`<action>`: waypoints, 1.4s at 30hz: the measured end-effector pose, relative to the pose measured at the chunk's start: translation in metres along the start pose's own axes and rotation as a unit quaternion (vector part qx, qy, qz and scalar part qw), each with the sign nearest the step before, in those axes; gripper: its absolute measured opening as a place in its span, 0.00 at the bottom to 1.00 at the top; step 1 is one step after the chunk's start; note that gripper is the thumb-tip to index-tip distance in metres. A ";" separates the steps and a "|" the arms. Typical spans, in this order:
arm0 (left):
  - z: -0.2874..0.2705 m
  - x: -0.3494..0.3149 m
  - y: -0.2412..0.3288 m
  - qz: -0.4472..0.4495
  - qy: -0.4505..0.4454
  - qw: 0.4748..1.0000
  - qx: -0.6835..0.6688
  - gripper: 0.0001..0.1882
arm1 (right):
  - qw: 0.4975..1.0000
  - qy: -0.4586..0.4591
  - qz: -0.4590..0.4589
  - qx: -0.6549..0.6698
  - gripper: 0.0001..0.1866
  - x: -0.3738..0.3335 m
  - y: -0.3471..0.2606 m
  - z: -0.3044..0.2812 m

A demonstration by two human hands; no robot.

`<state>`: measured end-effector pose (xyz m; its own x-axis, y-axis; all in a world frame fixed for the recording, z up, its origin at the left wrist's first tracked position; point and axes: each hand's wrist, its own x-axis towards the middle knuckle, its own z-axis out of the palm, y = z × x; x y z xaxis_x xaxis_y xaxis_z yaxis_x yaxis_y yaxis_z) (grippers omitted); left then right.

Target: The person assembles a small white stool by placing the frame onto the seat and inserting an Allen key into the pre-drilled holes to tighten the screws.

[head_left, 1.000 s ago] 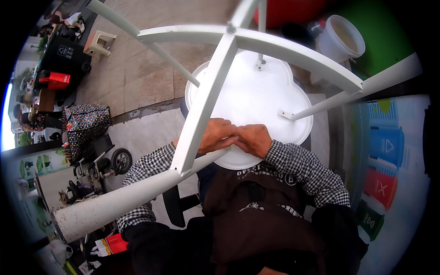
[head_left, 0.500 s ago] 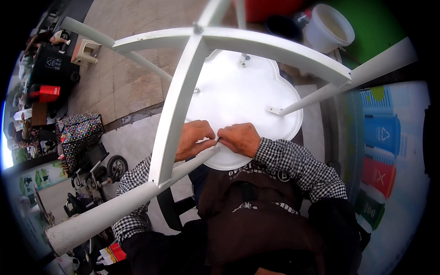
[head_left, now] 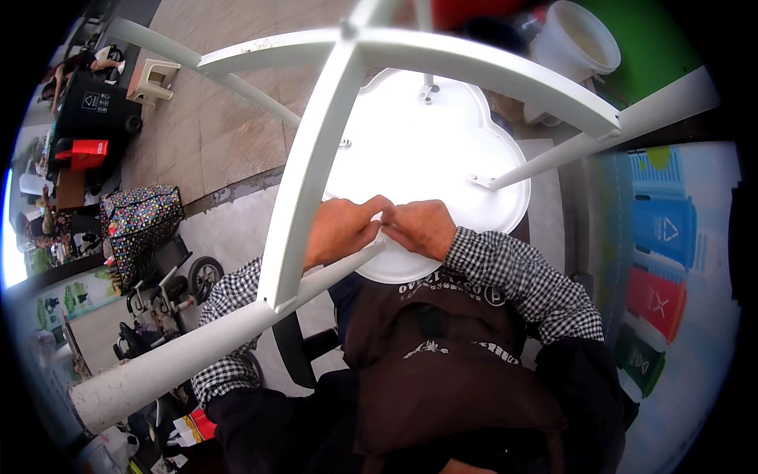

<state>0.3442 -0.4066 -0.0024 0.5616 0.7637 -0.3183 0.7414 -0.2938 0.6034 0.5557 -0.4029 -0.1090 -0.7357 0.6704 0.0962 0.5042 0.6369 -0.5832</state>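
An upturned stool or small table lies before me. Its white scalloped top (head_left: 426, 150) has its underside toward me, and white tubular legs (head_left: 181, 359) rise from it. Curved white crossbars (head_left: 304, 189) join the legs. My left hand (head_left: 343, 229) and my right hand (head_left: 418, 229) meet at the foot of the nearest leg, where it joins the top. Both have their fingers pinched together. Whatever they grip is hidden between the fingertips. Small metal brackets (head_left: 479, 181) fix the other legs to the top.
A white bucket (head_left: 572, 47) stands at the far right. On the left are a patterned bag (head_left: 140, 229), a wheeled cart (head_left: 162, 296), a black bin (head_left: 95, 107) and a beige plastic stool (head_left: 152, 82). A panel with pictures of coloured bins (head_left: 663, 237) borders the right side.
My hands have shifted slightly up and right in the view and drawn closer together. The fingers have re-set at the leg's foot. The white top appears slightly higher and farther right.
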 end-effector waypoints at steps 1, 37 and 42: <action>0.000 -0.001 -0.001 -0.023 -0.006 0.998 -0.064 0.10 | 1.000 -0.003 -0.009 -0.003 0.11 0.001 -0.002 0.000; -0.005 -0.009 -0.002 0.132 0.084 0.987 0.046 0.05 | 0.998 0.039 -0.033 0.039 0.09 -0.002 0.005 0.004; 0.000 -0.003 0.000 0.071 0.047 0.994 0.068 0.06 | 0.998 0.049 -0.018 0.033 0.08 -0.001 0.003 0.000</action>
<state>0.3422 -0.4090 -0.0009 0.6324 0.7571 -0.1637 0.7031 -0.4723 0.5316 0.5580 -0.4018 -0.1103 -0.7033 0.6838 0.1946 0.4455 0.6372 -0.6288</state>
